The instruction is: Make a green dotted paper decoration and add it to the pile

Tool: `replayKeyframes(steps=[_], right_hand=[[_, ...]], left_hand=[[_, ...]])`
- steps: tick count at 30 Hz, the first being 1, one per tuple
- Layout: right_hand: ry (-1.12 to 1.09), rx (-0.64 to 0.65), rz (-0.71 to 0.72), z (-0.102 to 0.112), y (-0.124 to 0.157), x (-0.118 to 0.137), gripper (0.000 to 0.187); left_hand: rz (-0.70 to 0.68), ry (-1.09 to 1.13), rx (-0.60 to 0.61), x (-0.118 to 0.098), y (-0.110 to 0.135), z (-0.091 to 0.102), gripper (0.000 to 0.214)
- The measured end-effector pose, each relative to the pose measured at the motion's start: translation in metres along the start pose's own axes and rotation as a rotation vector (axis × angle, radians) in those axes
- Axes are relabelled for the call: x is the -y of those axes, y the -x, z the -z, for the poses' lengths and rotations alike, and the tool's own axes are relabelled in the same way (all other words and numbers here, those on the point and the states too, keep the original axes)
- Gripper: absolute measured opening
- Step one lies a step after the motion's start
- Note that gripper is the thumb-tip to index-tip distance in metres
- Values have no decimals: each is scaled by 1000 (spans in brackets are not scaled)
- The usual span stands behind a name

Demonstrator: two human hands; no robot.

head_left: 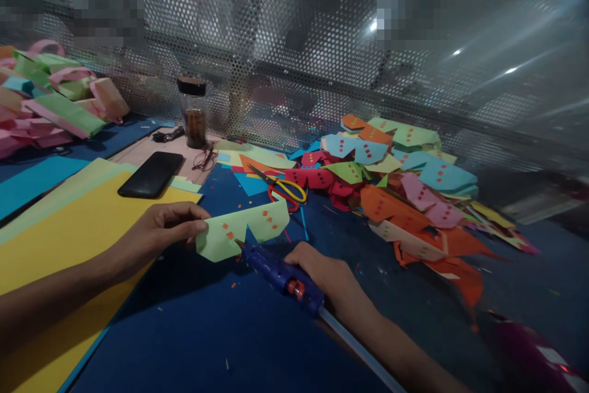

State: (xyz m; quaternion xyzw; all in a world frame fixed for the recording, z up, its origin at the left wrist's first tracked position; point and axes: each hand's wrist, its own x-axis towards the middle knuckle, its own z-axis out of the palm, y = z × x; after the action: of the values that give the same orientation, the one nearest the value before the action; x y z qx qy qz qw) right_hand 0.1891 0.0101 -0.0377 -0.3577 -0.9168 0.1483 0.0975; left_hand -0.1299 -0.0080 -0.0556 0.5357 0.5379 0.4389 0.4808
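My left hand [172, 225] pinches the left end of a light green paper cutout [222, 240], shaped like a mask, between thumb and fingers. Small orange squares dot both halves of the cutout, and a notch shows in its lower edge. My right hand [322, 270] is wrapped round a blue glue gun [271, 267], whose nozzle tip is at the cutout near the orange squares on its left half; I cannot tell whether it touches. A long glue stick [354, 347] sticks out of the gun's back. Scissors [288, 189] with red and yellow handles lie just beyond the cutout.
Similar colored cutouts [418, 194] are heaped at the right. At the left are yellow paper sheets [92, 227], a black phone [151, 175] and folded paper pieces [59, 92]. A lidded jar [194, 114] stands before the perforated metal panel [276, 62]. A purple object [524, 350] is lower right.
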Motion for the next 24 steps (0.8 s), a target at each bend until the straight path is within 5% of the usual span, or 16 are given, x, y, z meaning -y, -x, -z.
replayKeyframes(steps=[24], right_hand=[[101, 39, -53, -7, -3, -3, 28]], left_hand=[[-46, -4, 2, -2, 0, -1, 19]])
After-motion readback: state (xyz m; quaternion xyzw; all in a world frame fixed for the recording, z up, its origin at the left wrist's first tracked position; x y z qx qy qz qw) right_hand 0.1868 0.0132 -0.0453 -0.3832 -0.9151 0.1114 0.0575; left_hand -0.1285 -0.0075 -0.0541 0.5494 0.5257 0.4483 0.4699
